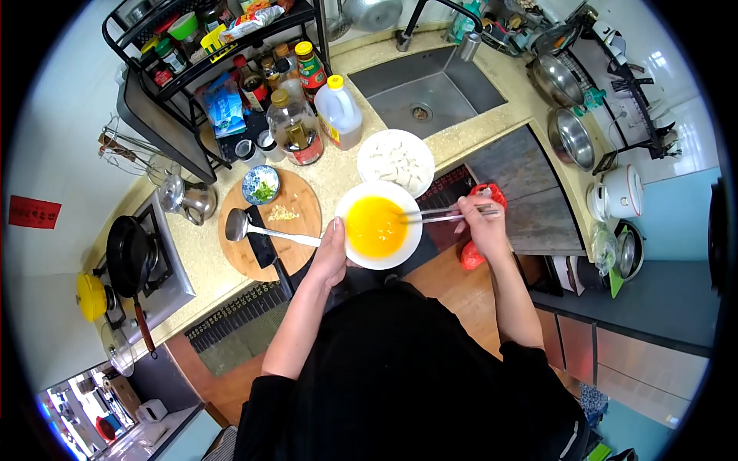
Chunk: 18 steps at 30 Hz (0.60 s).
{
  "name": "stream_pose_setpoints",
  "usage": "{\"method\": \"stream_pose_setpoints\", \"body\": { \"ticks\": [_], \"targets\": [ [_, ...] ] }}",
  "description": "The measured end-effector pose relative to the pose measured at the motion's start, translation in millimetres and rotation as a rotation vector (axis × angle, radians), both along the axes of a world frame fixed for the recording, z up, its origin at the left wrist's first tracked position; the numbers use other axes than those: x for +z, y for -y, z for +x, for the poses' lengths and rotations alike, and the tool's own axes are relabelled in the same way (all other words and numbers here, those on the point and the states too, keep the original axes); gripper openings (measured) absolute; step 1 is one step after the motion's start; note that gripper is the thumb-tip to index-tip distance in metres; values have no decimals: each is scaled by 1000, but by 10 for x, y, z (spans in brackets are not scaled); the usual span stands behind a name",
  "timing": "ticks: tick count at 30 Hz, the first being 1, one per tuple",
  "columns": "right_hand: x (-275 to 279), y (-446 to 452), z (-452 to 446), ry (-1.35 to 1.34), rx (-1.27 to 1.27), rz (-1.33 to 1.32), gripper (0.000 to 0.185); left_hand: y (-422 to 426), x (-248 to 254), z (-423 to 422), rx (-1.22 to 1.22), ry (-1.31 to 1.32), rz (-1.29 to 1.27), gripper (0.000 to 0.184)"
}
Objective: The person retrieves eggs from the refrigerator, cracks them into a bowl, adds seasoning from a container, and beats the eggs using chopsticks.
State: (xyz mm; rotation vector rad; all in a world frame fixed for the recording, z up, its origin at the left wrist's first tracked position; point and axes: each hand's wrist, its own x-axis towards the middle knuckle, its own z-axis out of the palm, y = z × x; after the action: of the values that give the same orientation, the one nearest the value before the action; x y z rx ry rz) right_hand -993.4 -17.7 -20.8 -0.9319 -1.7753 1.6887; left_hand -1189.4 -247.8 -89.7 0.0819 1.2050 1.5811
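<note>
My left hand [331,255] grips the left rim of a white bowl [416,244] of yellow beaten egg [375,227]. My right hand [480,222] is closed around metal chopsticks [438,216], whose tips dip into the egg from the right. Just behind the bowl stands a white plate [369,146] of white cubes. On the round wooden board [301,196] to the left lie chopped pale bits [284,213], a metal ladle [237,223], a dark-bladed knife [262,238] and a blue-patterned dish [247,187] with chopped green pieces.
A stove [171,269] with a black pan [128,253] is at the left. Bottles and a plastic jug [340,115] stand behind the board, below a black rack [161,96]. The sink [384,84] is at the back, with metal bowls [570,138] at the right.
</note>
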Motion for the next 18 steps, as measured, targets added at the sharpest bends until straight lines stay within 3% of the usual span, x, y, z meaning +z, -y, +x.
{"method": "stream_pose_setpoints", "body": {
  "ticks": [3,4,7,9,12,15,18],
  "targets": [
    [41,174,33,74,108,-134,23,-43,41,13,20,8,-31,50],
    [-15,235,3,-12,90,-185,22,-40,60,22,34,15,-52,51],
    [-161,194,-47,-175,-78,-266,22,1,3,5,22,16,-14,53],
    [-346,162,-54,-222,-216,-153,21,28,-50,-14,7,16,16,53],
    [-296,392,-31,-103,-32,-297,23,9,-48,-25,-4,27,37,52],
    [-358,351,-87,-230,-220,-299,24,13,-94,-30,-18,44,71,53],
    [-390,433,-85,-130,-83,-295,25,-1,-51,-12,-8,33,42,54]
  ]
}}
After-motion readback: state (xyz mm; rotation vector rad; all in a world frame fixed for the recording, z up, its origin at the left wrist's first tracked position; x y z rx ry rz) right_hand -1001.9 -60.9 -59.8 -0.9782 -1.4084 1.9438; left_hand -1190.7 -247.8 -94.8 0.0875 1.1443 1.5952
